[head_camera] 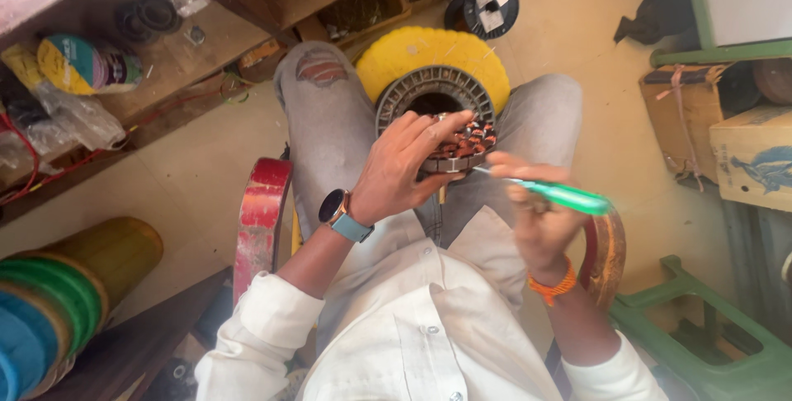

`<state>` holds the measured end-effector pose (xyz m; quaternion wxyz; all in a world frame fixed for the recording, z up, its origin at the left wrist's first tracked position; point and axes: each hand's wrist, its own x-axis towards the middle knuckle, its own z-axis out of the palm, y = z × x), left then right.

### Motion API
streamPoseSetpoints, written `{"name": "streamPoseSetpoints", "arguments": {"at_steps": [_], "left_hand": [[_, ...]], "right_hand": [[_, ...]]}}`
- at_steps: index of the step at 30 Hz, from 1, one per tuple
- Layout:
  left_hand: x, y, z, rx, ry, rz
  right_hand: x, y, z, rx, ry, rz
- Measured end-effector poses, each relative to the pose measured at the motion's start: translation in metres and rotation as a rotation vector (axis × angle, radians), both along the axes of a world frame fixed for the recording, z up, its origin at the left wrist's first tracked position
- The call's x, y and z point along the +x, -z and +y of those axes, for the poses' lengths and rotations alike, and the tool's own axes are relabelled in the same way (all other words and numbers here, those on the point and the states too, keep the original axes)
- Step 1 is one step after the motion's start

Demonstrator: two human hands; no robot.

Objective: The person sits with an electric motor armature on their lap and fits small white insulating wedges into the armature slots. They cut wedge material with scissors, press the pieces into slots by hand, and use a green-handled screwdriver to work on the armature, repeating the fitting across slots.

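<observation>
The fan stator (pixel 450 133) was gripped on the lap by the left hand (pixel 404 172). The green-handled screwdriver (pixel 554 193) was gripped by the right hand (pixel 540 224); its tip could slip and scratch the copper coils (pixel 472 143).

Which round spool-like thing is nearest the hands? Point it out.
The yellow disc on the person's lap, right behind the wound stator that the left hand grips. The black spool lies farther off on the floor.

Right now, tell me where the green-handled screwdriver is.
In the head view, right of centre: the right hand holds the screwdriver, its tip at the stator that the left hand steadies on the lap.
</observation>
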<state>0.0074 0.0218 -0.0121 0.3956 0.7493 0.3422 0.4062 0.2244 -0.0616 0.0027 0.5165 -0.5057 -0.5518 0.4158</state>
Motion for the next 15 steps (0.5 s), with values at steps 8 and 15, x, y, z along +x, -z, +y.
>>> {"name": "streamPoseSetpoints", "arguments": {"at_steps": [8,15], "left_hand": [[-0.006,0.001,-0.002,-0.062,0.082,0.023],[-0.015,0.001,0.005,-0.100,0.171,-0.019]], "right_hand": [[0.001,-0.025,-0.003,-0.066,0.115,-0.138],[-0.014,-0.027,0.011,-0.059,0.025,-0.133]]}}
